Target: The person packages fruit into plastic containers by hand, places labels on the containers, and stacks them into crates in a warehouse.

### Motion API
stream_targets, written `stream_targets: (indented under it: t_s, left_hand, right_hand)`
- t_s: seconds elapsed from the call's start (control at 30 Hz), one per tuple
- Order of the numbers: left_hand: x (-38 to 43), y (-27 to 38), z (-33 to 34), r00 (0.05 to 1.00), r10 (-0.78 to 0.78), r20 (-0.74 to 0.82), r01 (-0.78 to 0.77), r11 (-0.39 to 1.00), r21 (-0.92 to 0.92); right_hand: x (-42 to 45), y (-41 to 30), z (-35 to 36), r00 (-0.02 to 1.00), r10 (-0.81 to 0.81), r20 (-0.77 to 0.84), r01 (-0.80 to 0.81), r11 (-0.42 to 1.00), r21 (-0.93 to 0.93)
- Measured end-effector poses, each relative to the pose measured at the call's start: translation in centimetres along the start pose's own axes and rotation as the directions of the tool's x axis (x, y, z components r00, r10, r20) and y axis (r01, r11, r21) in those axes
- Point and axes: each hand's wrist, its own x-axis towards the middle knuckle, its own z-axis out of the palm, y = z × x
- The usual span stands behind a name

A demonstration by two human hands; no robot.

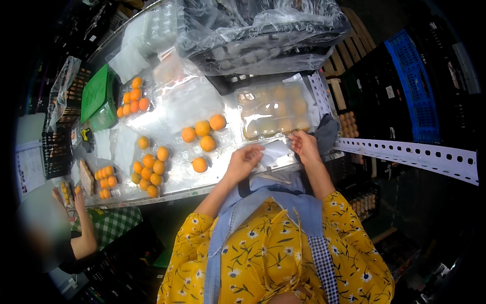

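My left hand [245, 161] is at the table's front edge, fingers curled, the tips beside a small white sheet [275, 152]. I cannot tell whether it grips the sheet. To the right, my right hand [305, 146] has its thumb and fingers bent close together at the front edge of a clear plastic clamshell [274, 110]; any hold is unclear. The closed clamshell lies flat, with rows of round orange-yellow fruit inside. Left of my hands, several oranges [202, 128] sit in a clear moulded tray, and a single orange [199, 165] lies nearer the edge.
A crate lined with clear plastic [262, 49] stands at the back. More trays hold oranges [150, 171] on the left, near a green-lidded box [95, 93]. A co-worker's arm [85, 228] is at far left. A perforated white metal bar [410, 155] juts out right.
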Motion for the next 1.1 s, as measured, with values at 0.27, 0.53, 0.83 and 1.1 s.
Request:
stream_targets:
  t_s: [0.27,0.53,0.83,1.1]
  left_hand:
    - [4.0,-2.3,-0.2,0.867,-0.470,0.165,0.397,0.451,-0.799]
    - [5.6,-1.1,1.1,0.849,-0.508,-0.147,0.207,0.575,-0.792]
    - [5.6,-2.0,0.7,0.862,-0.459,-0.212,0.151,0.635,-0.758]
    - [5.5,-4.2,-1.8,0.904,-0.424,-0.051,0.198,0.522,-0.829]
  right_hand:
    - [-0.7,2.2,1.9,0.991,-0.077,0.105,0.061,0.987,0.146]
    - [-1.1,3.5,2.7,0.997,0.018,0.078,-0.034,0.976,0.215]
    - [0.1,5.5,3.8,0.966,-0.230,-0.118,0.229,0.973,-0.024]
    - [-0.4,4.7,4.0,0.989,-0.148,-0.014,0.149,0.981,0.122]
